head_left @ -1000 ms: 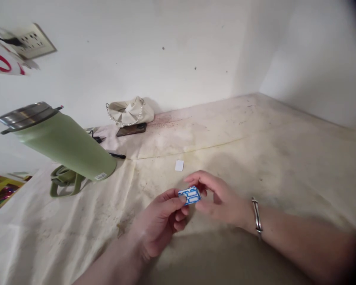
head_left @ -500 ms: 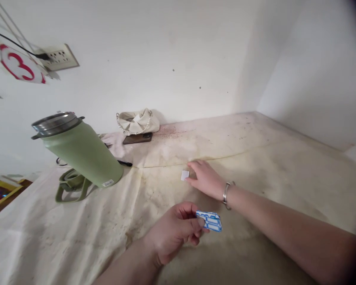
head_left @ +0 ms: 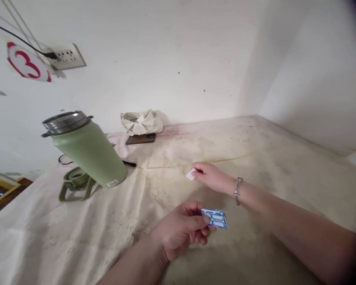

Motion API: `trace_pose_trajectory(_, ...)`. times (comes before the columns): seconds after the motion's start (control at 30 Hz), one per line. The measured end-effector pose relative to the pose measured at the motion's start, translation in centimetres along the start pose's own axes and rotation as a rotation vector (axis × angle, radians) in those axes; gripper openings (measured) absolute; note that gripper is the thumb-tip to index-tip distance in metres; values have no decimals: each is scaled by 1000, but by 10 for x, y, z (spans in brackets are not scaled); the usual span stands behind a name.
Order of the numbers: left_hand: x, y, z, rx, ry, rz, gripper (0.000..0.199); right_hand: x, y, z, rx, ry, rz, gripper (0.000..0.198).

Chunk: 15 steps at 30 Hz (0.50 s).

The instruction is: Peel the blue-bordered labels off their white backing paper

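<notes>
Pinched between the thumb and fingers of my left hand (head_left: pixel 186 226) is a small stack of blue-and-white label sheets (head_left: pixel 216 219), held above the cloth near the front. Farther back, my right hand (head_left: pixel 209 174) grips a small white square of paper (head_left: pixel 191 174) by its right edge, between thumb and forefinger. The paper is tilted a little and looks blank on the side I see. Whether it still touches the cloth I cannot tell. A metal bracelet circles my right wrist.
A green bottle (head_left: pixel 90 152) with its top open stands at the left, beside a green lid with a handle (head_left: pixel 75 184). A black pen (head_left: pixel 129 163) lies behind it. Against the wall sit a white handbag (head_left: pixel 145 122) and a phone (head_left: pixel 139 139). A wrinkled cream cloth (head_left: pixel 106 221) covers the table.
My right hand has closed on the white paper square, which has turned from lying flat to tilted. My left hand keeps the blue-and-white stack. The whole view has shifted slightly.
</notes>
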<state>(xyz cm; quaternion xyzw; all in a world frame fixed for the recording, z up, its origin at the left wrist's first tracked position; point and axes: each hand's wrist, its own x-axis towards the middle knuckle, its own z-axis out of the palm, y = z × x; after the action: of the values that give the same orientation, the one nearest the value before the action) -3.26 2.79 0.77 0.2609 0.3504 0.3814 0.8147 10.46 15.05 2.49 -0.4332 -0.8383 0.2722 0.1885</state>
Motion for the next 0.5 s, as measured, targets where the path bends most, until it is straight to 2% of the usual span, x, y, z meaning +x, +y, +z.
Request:
trace_pose_trajectory(0.07, 0, 0, 0, 7, 0, -6, 23, -15, -5, -13, 84, 24, 7, 27)
trace_pose_trajectory(0.13, -1, 1, 1, 10, 5, -11, 22, -34, -13, -27, 293, 96, 41, 28)
trace_pose_trajectory(0.23, -2, 2, 4, 33, 23, -18, 21, -67, -29, -39, 383, 175, -74, 25)
trace_pose_trajectory(0.37, -4, 5, 7, 89, 44, -20, 18, -96, -36, -30, 366, 102, -272, 32)
trace_pose_trajectory(0.5, -4, 6, 9, 113, 81, -12, 16, -99, -22, -10, 202, 137, -350, 35)
